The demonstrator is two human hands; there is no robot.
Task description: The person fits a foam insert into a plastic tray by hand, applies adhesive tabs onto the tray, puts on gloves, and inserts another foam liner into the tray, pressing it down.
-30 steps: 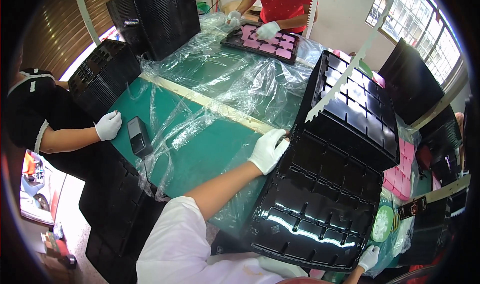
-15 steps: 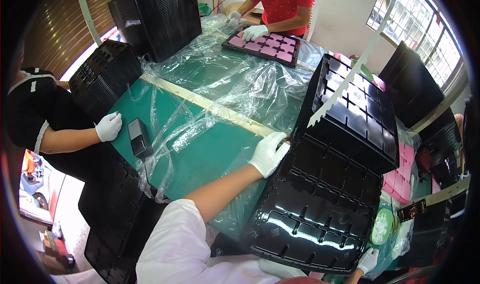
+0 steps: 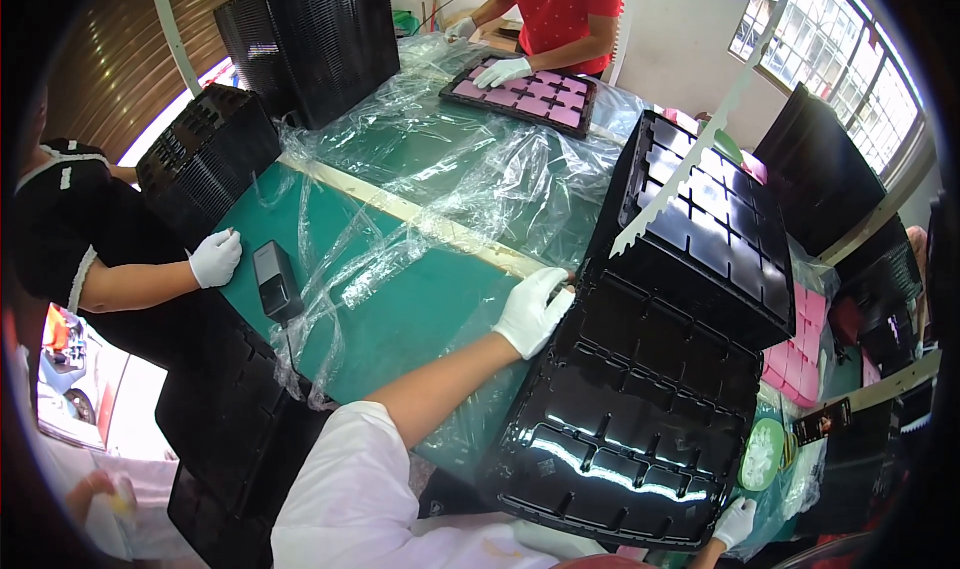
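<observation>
A large glossy black plastic tray [image 3: 640, 409] with molded ribs and compartments lies in front of me, slanting down toward my body. My left hand [image 3: 535, 312], in a white glove, grips its far left edge, fingertips partly hidden by the rim. At the tray's near right corner, my white-gloved right hand [image 3: 735, 524] is closed on the edge, its fingers only partly showing. Right behind this tray stands a tall stack of black trays [image 3: 715, 219], its shiny top divided into squares.
Clear plastic film [image 3: 480, 189] covers much of the green table [image 3: 440, 289]. A black box-shaped device [image 3: 275, 279] sits left. Beside my tray are a green dish [image 3: 763, 456] and pink pads [image 3: 798, 349]. Across, a red-shirted co-worker's gloved hand [image 3: 503, 72] touches a tray of pink pads [image 3: 545, 97].
My hands keep their hold on the tray, which hardly moves. The red-shirted co-worker's hand slides slightly and lies flatter on the pink pads. At lower left, a blurred person has come into view.
</observation>
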